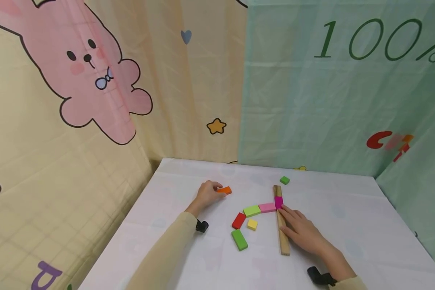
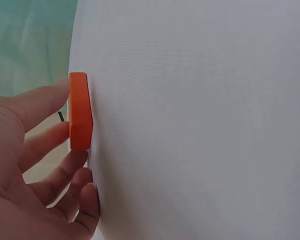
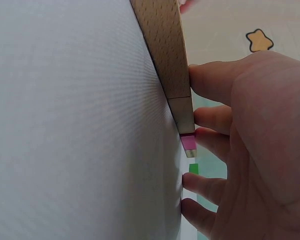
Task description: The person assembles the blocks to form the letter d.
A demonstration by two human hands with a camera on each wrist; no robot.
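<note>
At the left of the table, my left hand (image 1: pixel 208 194) pinches an orange block (image 1: pixel 224 190) between thumb and fingers. In the left wrist view the orange block (image 2: pixel 80 112) stands close over the white cloth, with the other fingertips by its end. My right hand (image 1: pixel 304 229) lies along a line of plain wooden blocks (image 1: pixel 282 237), its extended fingertips touching them and the magenta block (image 1: pixel 278 202) set within that line. The right wrist view shows a seam between wooden pieces (image 3: pixel 165 50). A pink block (image 1: pixel 267 207) meets the magenta one from the left.
From the pink block a curve continues with a light green block (image 1: pixel 251 210), a red block (image 1: pixel 238 220) and a green block (image 1: pixel 239 239). Inside it lies a yellow block (image 1: pixel 252 224). A small green block (image 1: pixel 284 180) sits near the back edge, before hanging curtains (image 1: pixel 311 100).
</note>
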